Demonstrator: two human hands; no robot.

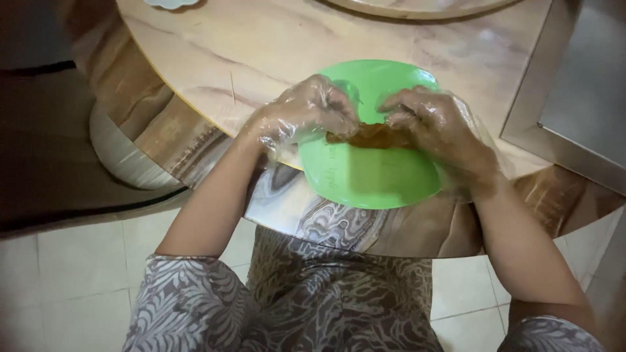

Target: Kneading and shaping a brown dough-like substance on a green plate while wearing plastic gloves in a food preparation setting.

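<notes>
Brown, flat, sticky-looking food piece [370, 135] over green plate [365, 173]; left hand [303, 114], right hand [437, 124] grip pinching its ends.

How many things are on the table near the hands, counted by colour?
Green: 1, the plate
Brown: 1, the piece of food, held over the plate by the left hand and the right hand, both in clear plastic gloves
Total: 2

Gloved fingers [339, 111] hide the ends of the blurred brown piece [368, 135].
</notes>
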